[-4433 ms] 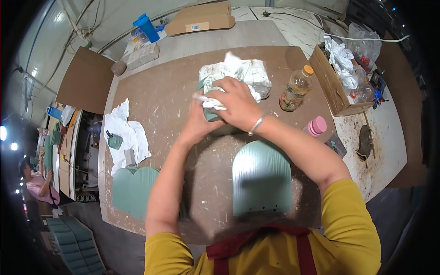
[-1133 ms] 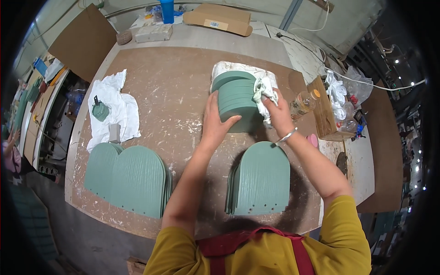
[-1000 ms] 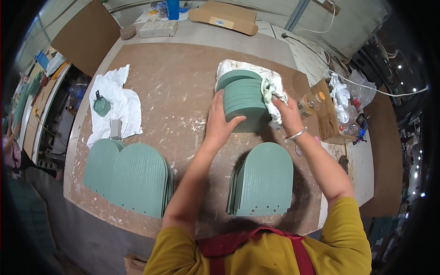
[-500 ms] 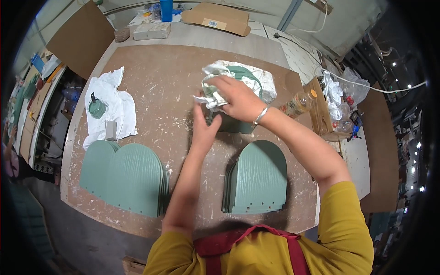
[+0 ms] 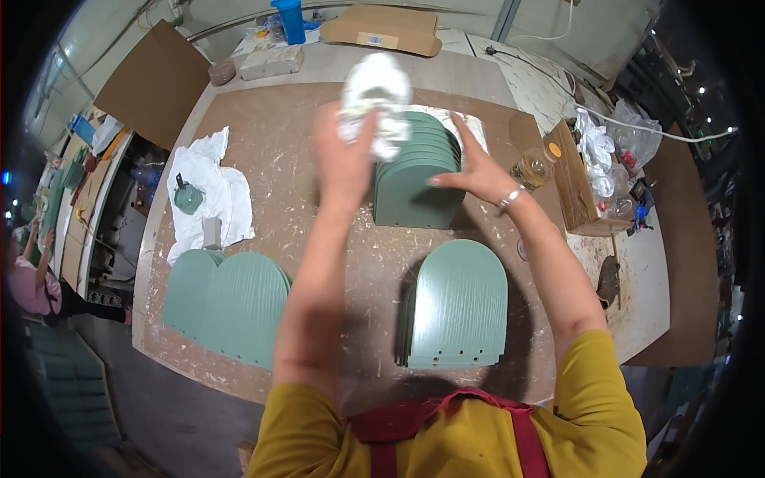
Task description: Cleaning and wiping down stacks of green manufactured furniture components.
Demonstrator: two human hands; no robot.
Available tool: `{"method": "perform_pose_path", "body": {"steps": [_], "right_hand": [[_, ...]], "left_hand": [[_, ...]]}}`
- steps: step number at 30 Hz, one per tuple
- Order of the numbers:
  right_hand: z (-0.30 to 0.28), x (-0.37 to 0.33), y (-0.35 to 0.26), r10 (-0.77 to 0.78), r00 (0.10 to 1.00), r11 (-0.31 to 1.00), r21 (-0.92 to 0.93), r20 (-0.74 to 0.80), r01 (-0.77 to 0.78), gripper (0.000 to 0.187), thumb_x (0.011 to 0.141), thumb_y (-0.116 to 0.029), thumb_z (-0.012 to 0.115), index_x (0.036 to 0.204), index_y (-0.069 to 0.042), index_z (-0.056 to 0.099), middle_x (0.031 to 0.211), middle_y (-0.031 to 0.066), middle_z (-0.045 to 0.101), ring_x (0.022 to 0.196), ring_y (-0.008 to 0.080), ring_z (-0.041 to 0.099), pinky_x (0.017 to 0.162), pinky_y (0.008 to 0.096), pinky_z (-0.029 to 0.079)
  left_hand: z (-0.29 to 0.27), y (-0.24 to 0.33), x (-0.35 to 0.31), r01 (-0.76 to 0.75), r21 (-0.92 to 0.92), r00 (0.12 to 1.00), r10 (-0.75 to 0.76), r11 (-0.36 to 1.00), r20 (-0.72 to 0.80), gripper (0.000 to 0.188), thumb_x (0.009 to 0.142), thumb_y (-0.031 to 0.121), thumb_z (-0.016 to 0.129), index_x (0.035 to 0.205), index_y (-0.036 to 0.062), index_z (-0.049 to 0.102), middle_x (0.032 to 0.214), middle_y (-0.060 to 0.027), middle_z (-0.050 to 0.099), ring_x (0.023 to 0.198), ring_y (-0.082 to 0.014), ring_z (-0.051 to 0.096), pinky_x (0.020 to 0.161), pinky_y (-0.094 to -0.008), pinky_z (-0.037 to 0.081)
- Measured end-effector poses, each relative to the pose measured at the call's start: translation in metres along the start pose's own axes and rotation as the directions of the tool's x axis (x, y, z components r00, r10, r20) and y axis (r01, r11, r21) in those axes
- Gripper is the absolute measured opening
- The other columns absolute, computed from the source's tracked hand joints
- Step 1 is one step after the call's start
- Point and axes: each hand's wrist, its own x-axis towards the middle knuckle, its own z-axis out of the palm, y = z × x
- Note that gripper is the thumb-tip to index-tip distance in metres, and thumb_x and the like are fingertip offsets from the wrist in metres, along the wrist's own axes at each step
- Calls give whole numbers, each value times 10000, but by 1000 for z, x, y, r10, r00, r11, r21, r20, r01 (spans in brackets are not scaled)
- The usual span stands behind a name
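Since the earlier frame, we see the white cloth (image 5: 376, 103) pass from the right hand, over the green stack, to the left hand (image 5: 343, 163), which is now raised beside the stack's left edge. We find this left hand blurred, yet its thumb and fingers are closed on the cloth; whether the cloth touches the panels we cannot tell. We see the right hand (image 5: 484, 175) nearer the stack, fingers spread apart and clamped on nothing, thumb across the front face and fingers along the right edge, seemingly in contact. The stack of green arched panels (image 5: 418, 197) stands upright on the brown board (image 5: 279, 135), in front of the white block (image 5: 472, 127) and between our two hands: leftward from the right hand, rightward from the left. We judge that gap between the hands to be the relation that matters most. Its row runs away from us, panel behind panel, with the front panel's broad face toward us; each panel's long axis rises from its straight edge on the board to its rounded top.
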Motion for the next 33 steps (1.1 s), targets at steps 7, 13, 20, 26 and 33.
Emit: {"method": "perform_pose_path", "body": {"steps": [7,13,20,26,33], "right_hand": [[37,9,6,-59,984,951,-308,-166,5,1023,604,-437,795,1395,-26,294,1415,209,303,1275,378,351,1041,474,284],[33,6,18,-82,972,956,-293,-222,14,1096,567,-411,828,1412,-29,243,1416,225,290,1332,370,272,1059,451,241],[39,10,19,-102,978,977,-204,-184,64,1076,578,-384,833,1400,-13,248,1410,221,301,1337,365,263,1071,456,223],[35,7,19,-145,965,971,-219,-220,96,1057,579,-364,834,1404,-32,261,1411,221,303,1341,358,268,1075,454,224],[38,8,21,-185,963,963,-230,-197,138,997,599,-342,828,1390,-37,304,1419,208,301,1323,367,296,1070,444,254]], "left_hand": [[14,-71,-3,-23,388,921,-131,921,366,404,868,279,568,1187,32,550,1139,-217,578,1058,-397,532,890,-470,428],[-27,-40,-11,-12,633,884,-288,774,369,360,847,294,573,1055,0,591,989,-237,619,926,-368,598,799,-434,452],[41,-30,9,-166,456,938,-3,874,347,319,853,295,567,967,-3,587,919,-246,611,867,-414,577,749,-430,453],[-21,-77,4,-358,778,730,-365,516,578,380,851,336,555,1067,25,587,1010,-229,622,943,-372,598,799,-421,467],[20,-19,8,-248,577,867,-87,778,491,327,856,310,547,1043,44,581,975,-227,611,943,-386,578,813,-432,461]]}}
